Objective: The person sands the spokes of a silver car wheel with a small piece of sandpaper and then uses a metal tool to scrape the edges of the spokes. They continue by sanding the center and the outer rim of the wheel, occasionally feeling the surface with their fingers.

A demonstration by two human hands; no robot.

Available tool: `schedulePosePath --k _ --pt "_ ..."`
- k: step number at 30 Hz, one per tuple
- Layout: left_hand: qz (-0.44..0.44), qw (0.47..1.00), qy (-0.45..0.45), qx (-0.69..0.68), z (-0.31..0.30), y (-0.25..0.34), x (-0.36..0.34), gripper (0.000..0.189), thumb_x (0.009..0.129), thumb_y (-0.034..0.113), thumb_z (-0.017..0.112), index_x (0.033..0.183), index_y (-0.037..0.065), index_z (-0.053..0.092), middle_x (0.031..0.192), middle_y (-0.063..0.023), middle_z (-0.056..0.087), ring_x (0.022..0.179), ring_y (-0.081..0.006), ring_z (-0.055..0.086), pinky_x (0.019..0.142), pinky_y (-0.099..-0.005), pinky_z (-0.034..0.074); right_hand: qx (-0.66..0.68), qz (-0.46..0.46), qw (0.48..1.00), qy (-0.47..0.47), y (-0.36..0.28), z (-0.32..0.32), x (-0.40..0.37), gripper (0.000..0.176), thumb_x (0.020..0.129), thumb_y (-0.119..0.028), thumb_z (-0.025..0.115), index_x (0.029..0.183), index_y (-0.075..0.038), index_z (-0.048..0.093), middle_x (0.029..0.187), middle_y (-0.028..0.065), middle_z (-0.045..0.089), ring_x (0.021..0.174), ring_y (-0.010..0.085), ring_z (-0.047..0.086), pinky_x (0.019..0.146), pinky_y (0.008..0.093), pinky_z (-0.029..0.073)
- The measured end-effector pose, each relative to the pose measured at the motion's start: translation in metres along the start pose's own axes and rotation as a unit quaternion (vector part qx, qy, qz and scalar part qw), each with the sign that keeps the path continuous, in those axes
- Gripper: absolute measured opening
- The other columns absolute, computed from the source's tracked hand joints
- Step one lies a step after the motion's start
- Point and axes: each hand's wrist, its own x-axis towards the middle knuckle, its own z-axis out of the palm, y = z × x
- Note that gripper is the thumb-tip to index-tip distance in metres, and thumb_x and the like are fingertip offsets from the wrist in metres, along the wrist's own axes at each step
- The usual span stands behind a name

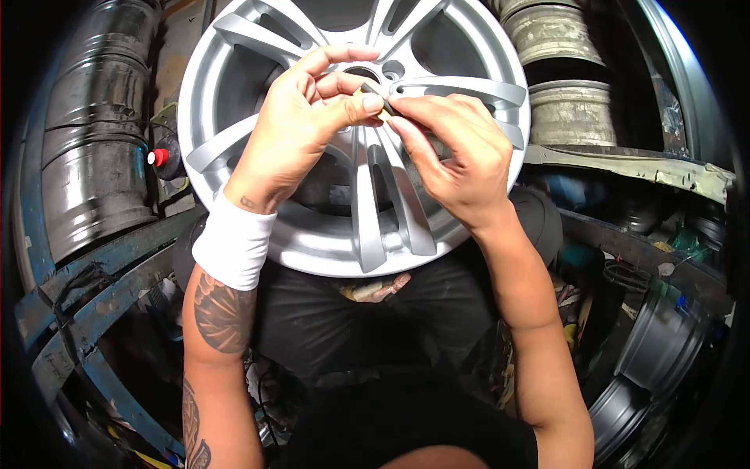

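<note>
A silver alloy wheel (pixel 366 195) with split spokes lies face up before me, above my dark trousers. Over its hub, my left hand (pixel 301 113) pinches a small folded piece of sandpaper (pixel 383 115), dark on one face and tan on the other, between thumb and fingers. My right hand (pixel 461 152) grips the same piece from the other side with thumb and index finger. The left index finger stretches out above it. Both hands partly cover the wheel's centre, and much of the sandpaper is hidden by the fingertips.
Stacked metal rims (pixel 98 148) stand on a rack at the left, beside a dark container with a red cap (pixel 158 157). More rims (pixel 570 109) sit on a right-hand shelf (pixel 625 166). Grey rims (pixel 660 336) lie lower right. A blue metal frame (pixel 101 301) runs along the left.
</note>
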Motion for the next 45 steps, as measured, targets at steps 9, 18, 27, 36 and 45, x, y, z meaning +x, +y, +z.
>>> schedulePosePath --k 9,18,27,36,45 --pt "0.009 0.997 0.004 0.076 -0.001 0.006 -0.002 0.054 0.1 0.005 0.079 0.148 -0.003 0.055 0.112 -0.0113 0.079 0.103 -0.0162 0.077 0.093 -0.0309 0.064 0.132 0.184 0.974 -0.027 -0.006 0.002 -0.007 0.04 0.087 -0.014 0.089 0.125 -0.007 0.078 0.087 0.0073 0.079 0.077 0.0194 0.073 0.079 0.0332 0.056" --pt "0.079 0.986 -0.04 0.14 0.003 0.006 -0.002 0.058 0.098 0.0 0.078 0.152 -0.003 0.054 0.118 -0.0136 0.078 0.114 -0.0179 0.074 0.103 -0.0323 0.059 0.365 0.342 0.863 -0.07 0.005 0.004 -0.012 0.024 0.1 -0.014 0.081 0.118 0.001 0.078 0.09 0.0025 0.077 0.084 0.0067 0.067 0.077 0.0255 0.054" --pt "0.079 0.992 -0.017 0.093 0.005 0.004 0.002 0.064 0.094 0.001 0.083 0.153 0.002 0.056 0.114 -0.0094 0.079 0.108 -0.0142 0.074 0.1 -0.0294 0.058 0.392 0.318 0.862 -0.047 0.006 -0.003 -0.009 0.015 0.1 -0.01 0.081 0.111 0.001 0.078 0.102 0.0056 0.079 0.094 0.0103 0.072 0.086 0.0258 0.056" --pt "0.132 0.985 -0.015 0.108 0.011 0.003 0.0 0.054 0.095 -0.001 0.083 0.144 -0.001 0.061 0.106 -0.0105 0.08 0.102 -0.0132 0.076 0.096 -0.0271 0.059 0.486 0.311 0.815 -0.053 0.012 0.001 -0.016 0.02 0.107 -0.014 0.073 0.121 0.0 0.074 0.099 0.0067 0.075 0.092 0.0124 0.071 0.085 0.0271 0.056" --pt "0.102 0.994 0.006 0.041 0.026 -0.002 0.001 0.056 0.09 0.002 0.087 0.139 -0.003 0.059 0.121 -0.0127 0.07 0.111 -0.0162 0.069 0.092 -0.0304 0.06 0.533 0.417 0.736 -0.01 -0.007 -0.005 -0.028 0.029 0.114 -0.02 0.061 0.129 0.003 0.068 0.083 0.0055 0.066 0.076 0.0156 0.065 0.074 0.0299 0.056"
